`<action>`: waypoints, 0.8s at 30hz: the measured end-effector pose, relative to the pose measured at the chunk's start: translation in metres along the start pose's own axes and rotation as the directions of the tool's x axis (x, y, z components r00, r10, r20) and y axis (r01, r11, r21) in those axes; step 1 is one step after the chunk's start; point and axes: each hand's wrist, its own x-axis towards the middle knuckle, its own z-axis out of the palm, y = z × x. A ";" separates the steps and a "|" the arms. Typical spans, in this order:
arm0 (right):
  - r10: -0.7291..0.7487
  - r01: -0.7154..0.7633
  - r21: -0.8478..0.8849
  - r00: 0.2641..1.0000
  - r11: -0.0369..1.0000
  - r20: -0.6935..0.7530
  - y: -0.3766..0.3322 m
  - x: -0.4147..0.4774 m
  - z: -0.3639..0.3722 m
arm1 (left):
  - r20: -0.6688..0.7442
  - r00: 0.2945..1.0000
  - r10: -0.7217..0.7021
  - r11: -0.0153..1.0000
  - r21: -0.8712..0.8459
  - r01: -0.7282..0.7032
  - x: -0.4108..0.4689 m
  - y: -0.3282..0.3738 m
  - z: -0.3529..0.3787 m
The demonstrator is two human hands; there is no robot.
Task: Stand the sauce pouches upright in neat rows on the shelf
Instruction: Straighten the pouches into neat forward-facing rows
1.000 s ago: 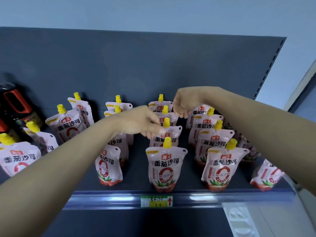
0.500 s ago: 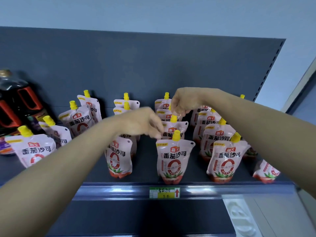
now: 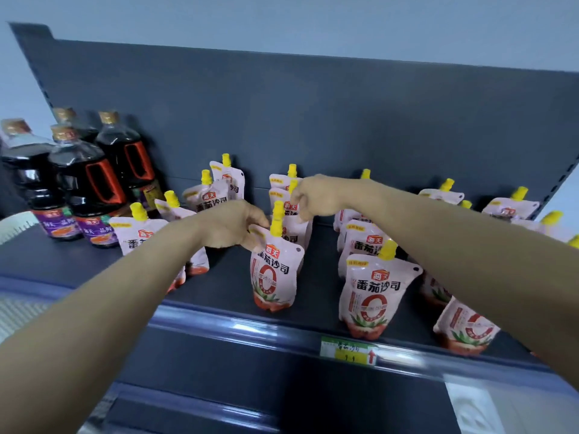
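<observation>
Near the shelf's (image 3: pixel 219 311) front edge, above the price tag (image 3: pixel 347 352), sauce pouches (image 3: pixel 374 292) stand upright in rows reaching back to the rear panel. The left hand (image 3: pixel 232 225) pinches the top corner of a front pouch (image 3: pixel 274 270). Farther back, the right hand (image 3: pixel 316 195) is curled on a second pouch's (image 3: pixel 293 227) top. Dark bottles (image 3: pixel 84 183) stand at the back left corner.

Pink pouches (image 3: pixel 272 277) — yellow caps (image 3: pixel 277 225) — grey shelf (image 3: pixel 219 286)

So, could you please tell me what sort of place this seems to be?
Most likely a shop aisle: a dark metal shelf bears a price label on its front rail, with many identical sauce pouches and matching dark sauce bottles stocked in rows.
</observation>
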 end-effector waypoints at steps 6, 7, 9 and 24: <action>-0.009 0.012 -0.074 0.999 0.997 0.033 -0.009 0.021 0.021 | -0.106 0.994 0.032 0.999 -0.002 -0.033 0.008 -0.008 0.013; -0.011 0.014 -0.091 0.999 0.996 0.035 -0.009 0.023 0.024 | -0.112 0.993 0.033 0.999 -0.011 -0.034 0.007 -0.010 0.013; -0.012 0.016 -0.121 0.999 0.993 0.035 -0.010 0.025 0.025 | -0.109 0.994 0.005 0.998 -0.055 -0.012 0.004 -0.012 0.014; -0.060 0.061 -0.012 0.997 0.998 0.055 -0.008 0.026 0.022 | -0.148 0.988 -0.046 0.999 -0.025 0.043 -0.008 -0.005 0.018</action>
